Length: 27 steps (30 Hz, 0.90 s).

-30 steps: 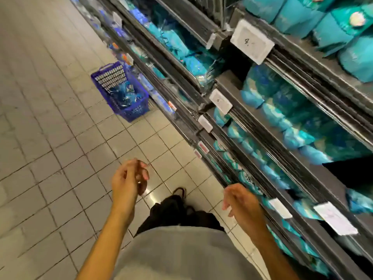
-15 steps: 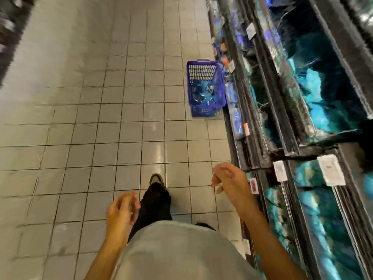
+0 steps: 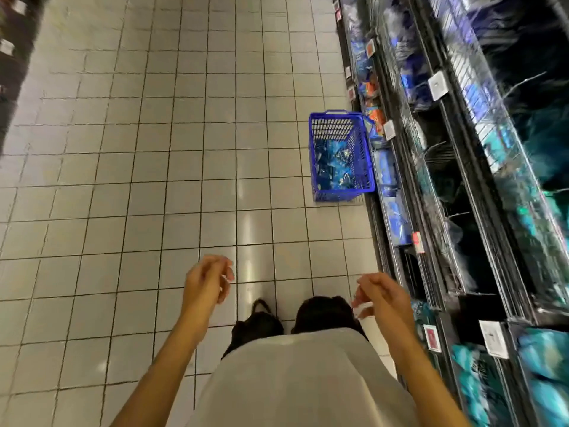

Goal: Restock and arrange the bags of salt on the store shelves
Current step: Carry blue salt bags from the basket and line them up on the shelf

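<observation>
- My grey shirt [image 3: 295, 380] filled the bottom of the view, with my dark trouser legs [image 3: 320, 312] and one dark shoe [image 3: 261, 306] showing just beyond it on the tiled floor [image 3: 138, 180].
- My left hand [image 3: 207, 280] hung in front of me over the tiles, its fingers loosely curled with the tips near the thumb; it held nothing.
- My right hand [image 3: 383, 298] was level with it, just beside the lowest shelf edge, fingers also loosely curled inward and carrying nothing that I could make out.
- To my right ran the dark store shelves [image 3: 455, 211], tier upon tier along the aisle, their front rails set with white price tags [image 3: 494, 339] and some red ones [image 3: 430, 335].
- Nearest me, the shelf bays at lower right held teal bags of salt [image 3: 542, 365], packed close together; the blur kept me from reading any print on them.
- Further along, the bays looked darker, with blue packets [image 3: 395, 217] lying along the bottom tier.
- Ahead, a blue plastic basket [image 3: 340, 192] stood on the floor, touching or just beside the foot of the shelving, well apart from both my hands.
- Inside it lay more blue bags [image 3: 334, 163], a jumble I could not count.
- Past the basket the bottom tier showed some orange packets [image 3: 374, 114] among the blue.
- At the far left edge a second dark shelf unit [image 3: 15, 57] bordered the aisle, too blurred to tell what it held.
</observation>
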### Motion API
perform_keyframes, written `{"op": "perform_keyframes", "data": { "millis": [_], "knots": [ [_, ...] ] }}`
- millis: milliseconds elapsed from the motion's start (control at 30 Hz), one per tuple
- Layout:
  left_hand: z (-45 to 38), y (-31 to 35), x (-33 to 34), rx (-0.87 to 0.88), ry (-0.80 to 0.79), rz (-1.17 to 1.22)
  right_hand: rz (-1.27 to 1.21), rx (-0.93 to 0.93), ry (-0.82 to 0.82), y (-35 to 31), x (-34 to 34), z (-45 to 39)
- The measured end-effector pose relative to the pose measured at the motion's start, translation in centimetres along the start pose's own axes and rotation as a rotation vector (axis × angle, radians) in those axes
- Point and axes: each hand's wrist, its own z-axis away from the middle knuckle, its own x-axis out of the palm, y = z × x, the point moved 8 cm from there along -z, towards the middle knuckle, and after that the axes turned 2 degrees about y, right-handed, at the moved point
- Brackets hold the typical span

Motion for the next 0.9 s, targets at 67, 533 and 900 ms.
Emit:
{"op": "perform_keyframes", "data": {
  "millis": [67,533,900],
  "knots": [
    [-3.3,2.8,1.3,0.013,-0.036,-0.006,0.003,0.002,0.055,-0.6,-0.5,-1.6],
    [-21.5,14.7,6.9,-0.015,0.144,-0.054,0.035,0.027,0.068,-9.9,2.5,-26.7],
    [-29.5,20.2,5.1,-0.025,0.366,-0.028,0.031,-0.025,-0.204,-25.2,16.2,-43.7]
  ]
}}
